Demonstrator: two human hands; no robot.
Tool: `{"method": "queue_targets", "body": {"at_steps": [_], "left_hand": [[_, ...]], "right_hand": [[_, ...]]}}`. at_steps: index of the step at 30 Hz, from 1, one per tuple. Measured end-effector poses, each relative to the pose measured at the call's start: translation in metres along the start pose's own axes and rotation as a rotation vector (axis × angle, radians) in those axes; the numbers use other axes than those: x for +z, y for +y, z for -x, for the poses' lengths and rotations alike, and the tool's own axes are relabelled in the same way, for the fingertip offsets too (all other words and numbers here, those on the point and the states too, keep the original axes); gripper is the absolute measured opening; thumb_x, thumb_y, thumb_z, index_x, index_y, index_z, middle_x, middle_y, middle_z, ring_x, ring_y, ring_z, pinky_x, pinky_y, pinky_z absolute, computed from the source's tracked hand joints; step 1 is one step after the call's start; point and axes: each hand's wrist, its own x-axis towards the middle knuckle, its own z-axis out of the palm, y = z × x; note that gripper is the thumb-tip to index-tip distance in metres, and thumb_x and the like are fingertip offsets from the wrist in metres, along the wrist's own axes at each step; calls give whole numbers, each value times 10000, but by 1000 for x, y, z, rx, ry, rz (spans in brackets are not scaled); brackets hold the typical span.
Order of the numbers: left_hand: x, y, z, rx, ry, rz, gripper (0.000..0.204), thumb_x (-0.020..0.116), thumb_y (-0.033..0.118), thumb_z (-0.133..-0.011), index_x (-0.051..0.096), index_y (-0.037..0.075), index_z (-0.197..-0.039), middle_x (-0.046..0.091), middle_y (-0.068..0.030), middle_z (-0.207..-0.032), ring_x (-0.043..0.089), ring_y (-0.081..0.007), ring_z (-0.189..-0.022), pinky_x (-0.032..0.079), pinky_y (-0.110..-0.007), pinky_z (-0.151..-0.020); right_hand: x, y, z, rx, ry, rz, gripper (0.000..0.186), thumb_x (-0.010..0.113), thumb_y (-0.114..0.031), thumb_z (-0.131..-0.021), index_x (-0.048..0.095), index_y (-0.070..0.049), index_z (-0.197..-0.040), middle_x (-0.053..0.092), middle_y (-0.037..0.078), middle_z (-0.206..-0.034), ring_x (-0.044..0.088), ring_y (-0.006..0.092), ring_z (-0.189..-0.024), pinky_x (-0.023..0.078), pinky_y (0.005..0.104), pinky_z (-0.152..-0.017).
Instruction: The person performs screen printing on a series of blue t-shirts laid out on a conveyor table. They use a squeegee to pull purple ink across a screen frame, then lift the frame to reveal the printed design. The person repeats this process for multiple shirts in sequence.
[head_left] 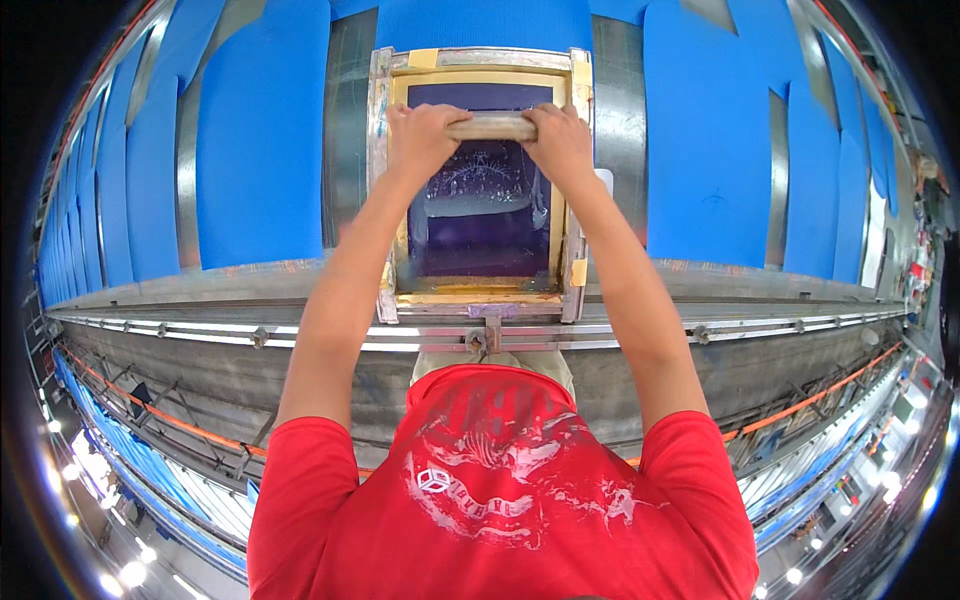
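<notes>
A screen printing frame (578,230), metal with yellow tape, lies over a long work surface in front of me. Its dark purple mesh (470,250) carries pale translucent streaks and smears. My left hand (420,138) grips the left end of a pale squeegee (492,127) across the upper part of the mesh, and my right hand (557,138) grips its right end. The squeegee's blade is hidden or too small to make out.
Blue flat pieces (260,150) (710,150) lie in rows on the metal table (346,130) to both sides. A steel rail (200,332) runs along the near edge, with a bracket (492,335) below the frame. Orange piping (180,425) and further rows of tables show behind me.
</notes>
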Motion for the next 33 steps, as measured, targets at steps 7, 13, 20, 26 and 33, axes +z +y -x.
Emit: {"method": "queue_targets", "body": {"at_steps": [7, 13, 20, 26, 33], "left_hand": [[19, 29, 140, 12, -26, 6, 509, 713, -22, -697, 748, 266, -1116, 729, 78, -1202, 628, -149, -1147, 332, -463, -951], [4, 3, 58, 22, -2, 107, 380, 769, 98, -751, 778, 257, -1096, 767, 37, -1087, 686, -153, -1035, 300, -468, -971], [8, 7, 15, -34, -136, -38, 295, 668, 86, -811, 790, 239, -1030, 761, -3, -1042, 677, -209, -1023, 342, -473, -891], [12, 41, 144, 14, -75, 52, 410, 688, -13, -714, 757, 195, -1061, 747, 29, -1140, 649, -193, -1088, 364, -453, -944], [7, 45, 154, 3, -73, 152, 499, 726, 0, -692, 724, 183, -1156, 703, 16, -1263, 597, -208, -1244, 391, -423, -985]], "right_hand": [[-2, -40, 129, 49, -128, -50, 411, 723, -35, -718, 674, -79, -1123, 630, 94, -1119, 585, 307, -1089, 480, 433, -923], [-24, -14, 42, -81, -160, -20, 329, 776, -119, -711, 734, -88, -1036, 672, 94, -1008, 615, 313, -1018, 508, 432, -890], [13, 6, 25, 9, -46, -60, 277, 734, -68, -739, 740, -74, -1016, 683, 120, -1010, 643, 337, -976, 528, 438, -873], [-16, -33, 144, 31, -175, -116, 400, 768, -184, -805, 677, -78, -1180, 638, 122, -1202, 584, 334, -1118, 482, 426, -951], [-23, 65, 116, 478, 406, -205, 438, 769, -382, -888, 694, -104, -1218, 693, 121, -999, 638, 293, -968, 483, 421, -866]]}}
